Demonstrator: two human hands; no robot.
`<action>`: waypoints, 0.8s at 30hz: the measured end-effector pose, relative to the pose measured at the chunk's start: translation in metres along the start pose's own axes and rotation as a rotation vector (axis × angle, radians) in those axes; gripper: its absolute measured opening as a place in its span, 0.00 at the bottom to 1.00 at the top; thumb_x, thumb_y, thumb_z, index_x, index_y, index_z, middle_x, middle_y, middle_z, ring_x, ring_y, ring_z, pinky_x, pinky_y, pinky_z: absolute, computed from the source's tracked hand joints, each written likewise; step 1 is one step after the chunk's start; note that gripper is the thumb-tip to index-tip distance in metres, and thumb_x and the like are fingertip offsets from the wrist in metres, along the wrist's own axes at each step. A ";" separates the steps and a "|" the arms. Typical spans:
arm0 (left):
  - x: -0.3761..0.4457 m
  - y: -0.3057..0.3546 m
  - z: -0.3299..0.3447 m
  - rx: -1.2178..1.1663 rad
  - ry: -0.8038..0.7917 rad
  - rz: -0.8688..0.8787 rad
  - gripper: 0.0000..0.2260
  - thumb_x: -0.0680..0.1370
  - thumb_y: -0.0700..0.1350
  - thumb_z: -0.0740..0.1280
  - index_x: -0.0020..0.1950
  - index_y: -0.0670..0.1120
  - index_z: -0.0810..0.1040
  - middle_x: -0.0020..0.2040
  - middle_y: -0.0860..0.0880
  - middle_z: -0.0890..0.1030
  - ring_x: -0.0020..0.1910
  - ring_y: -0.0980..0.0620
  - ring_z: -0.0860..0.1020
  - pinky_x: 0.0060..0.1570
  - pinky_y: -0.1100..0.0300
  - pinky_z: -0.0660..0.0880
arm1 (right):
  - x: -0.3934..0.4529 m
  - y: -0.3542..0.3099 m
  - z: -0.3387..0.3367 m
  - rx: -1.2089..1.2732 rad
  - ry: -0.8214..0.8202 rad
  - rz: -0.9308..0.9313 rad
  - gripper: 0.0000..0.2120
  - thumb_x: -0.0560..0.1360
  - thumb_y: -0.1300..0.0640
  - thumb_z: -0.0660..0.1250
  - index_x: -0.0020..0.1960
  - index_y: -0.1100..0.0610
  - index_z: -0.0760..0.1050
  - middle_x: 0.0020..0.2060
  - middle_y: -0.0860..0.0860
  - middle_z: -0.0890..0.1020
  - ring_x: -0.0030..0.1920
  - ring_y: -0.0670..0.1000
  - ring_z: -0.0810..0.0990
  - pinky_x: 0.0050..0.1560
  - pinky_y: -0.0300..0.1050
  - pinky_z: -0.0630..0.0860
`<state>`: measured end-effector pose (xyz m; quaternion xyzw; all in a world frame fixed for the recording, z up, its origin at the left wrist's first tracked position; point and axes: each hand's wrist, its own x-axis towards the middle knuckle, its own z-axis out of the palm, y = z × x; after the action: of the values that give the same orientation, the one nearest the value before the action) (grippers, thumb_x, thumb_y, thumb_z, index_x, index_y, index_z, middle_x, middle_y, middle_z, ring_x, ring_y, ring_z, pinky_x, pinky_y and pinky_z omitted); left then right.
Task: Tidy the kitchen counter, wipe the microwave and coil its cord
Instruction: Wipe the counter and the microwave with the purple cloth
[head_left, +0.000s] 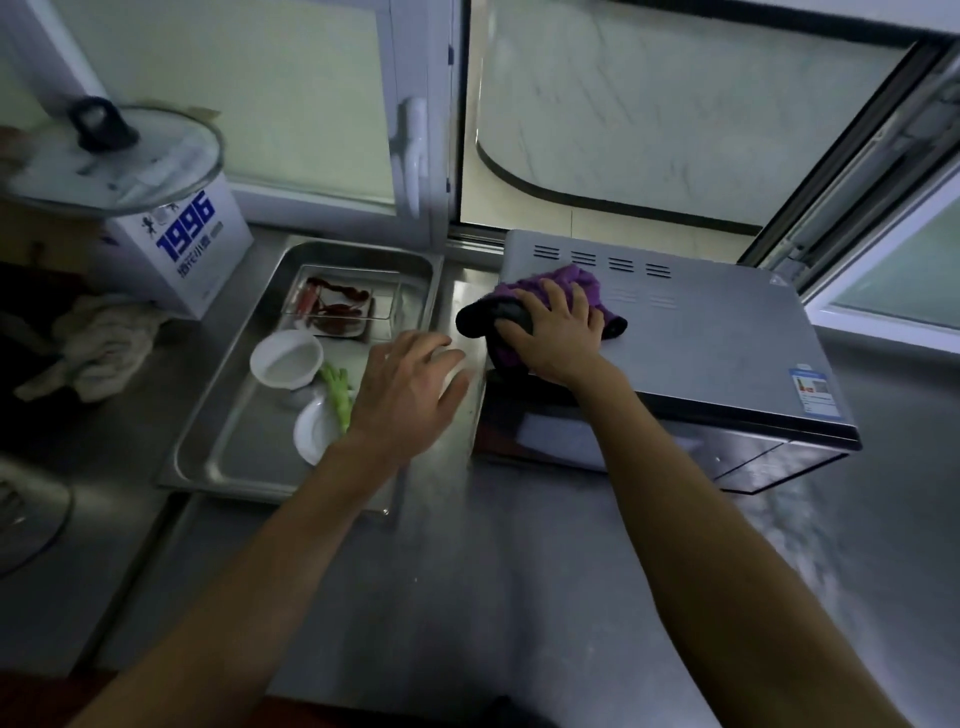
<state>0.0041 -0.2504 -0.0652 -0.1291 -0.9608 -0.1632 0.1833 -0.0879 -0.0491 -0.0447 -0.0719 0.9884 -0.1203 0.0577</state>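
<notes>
The microwave (701, 338) has a silver top and a dark door, and it stands on the steel counter (467, 571) at the right, under an open window. My right hand (556, 332) presses a purple and black cloth (582, 283) onto the top's left end, fingers bent over it and thumb round its dark part. My left hand (410, 384) is at the right rim of a steel tray (358, 249), fingers curled over a small white bowl (453, 368), which is mostly hidden. The microwave's cord is out of sight.
The tray holds a clear dish of red chillies (337, 306), a white cup (285, 358), green stalks (337, 389) and a white plate (311, 431). At the far left are a white "1996" box (192, 244) under a glass lid (114, 161) and a crumpled rag (104, 343).
</notes>
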 end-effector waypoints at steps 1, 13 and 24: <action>-0.001 -0.002 -0.001 -0.005 0.011 0.004 0.15 0.81 0.54 0.60 0.58 0.48 0.81 0.60 0.50 0.79 0.60 0.48 0.75 0.56 0.47 0.70 | -0.002 -0.003 0.001 -0.007 0.006 -0.010 0.29 0.79 0.34 0.53 0.78 0.41 0.57 0.80 0.50 0.53 0.79 0.62 0.45 0.76 0.66 0.45; 0.009 0.043 0.008 -0.056 0.005 0.112 0.13 0.79 0.50 0.62 0.58 0.47 0.80 0.58 0.49 0.79 0.58 0.46 0.76 0.52 0.47 0.74 | -0.074 0.048 0.012 -0.001 0.194 0.023 0.30 0.73 0.33 0.55 0.72 0.41 0.66 0.76 0.49 0.63 0.78 0.58 0.54 0.75 0.61 0.54; 0.028 0.140 0.041 -0.002 -0.113 0.232 0.13 0.78 0.50 0.65 0.60 0.47 0.80 0.61 0.49 0.77 0.61 0.46 0.74 0.55 0.45 0.73 | -0.127 0.152 0.002 0.038 0.381 0.173 0.33 0.71 0.33 0.53 0.71 0.46 0.69 0.75 0.53 0.67 0.77 0.60 0.57 0.74 0.62 0.55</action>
<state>0.0088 -0.1026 -0.0530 -0.2484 -0.9480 -0.1345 0.1464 0.0175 0.1162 -0.0715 0.0383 0.9815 -0.1452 -0.1187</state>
